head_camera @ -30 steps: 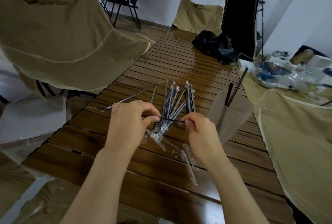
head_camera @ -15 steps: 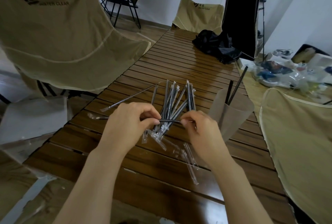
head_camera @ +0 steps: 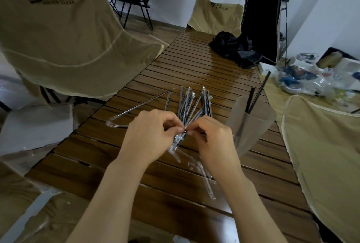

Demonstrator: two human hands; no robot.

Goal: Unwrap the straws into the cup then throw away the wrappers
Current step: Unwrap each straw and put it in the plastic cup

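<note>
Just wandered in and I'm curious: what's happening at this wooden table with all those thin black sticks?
A person is unwrapping drinking straws. The left hand and right hand pinch one straw between their fingertips, working on its clear wrapper. A pile of wrapped straws lies just beyond on the slatted table. Two bare straws already stand in the frosted cup on the right. Empty wrappers lie near the right wrist.

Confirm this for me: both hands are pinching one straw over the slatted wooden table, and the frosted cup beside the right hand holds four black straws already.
Not quite. The head view shows two black straws in the frosted cup, not four. The rest holds: the left hand and right hand pinch one straw between them over the slatted wooden table, with the cup beside the right hand.
</note>
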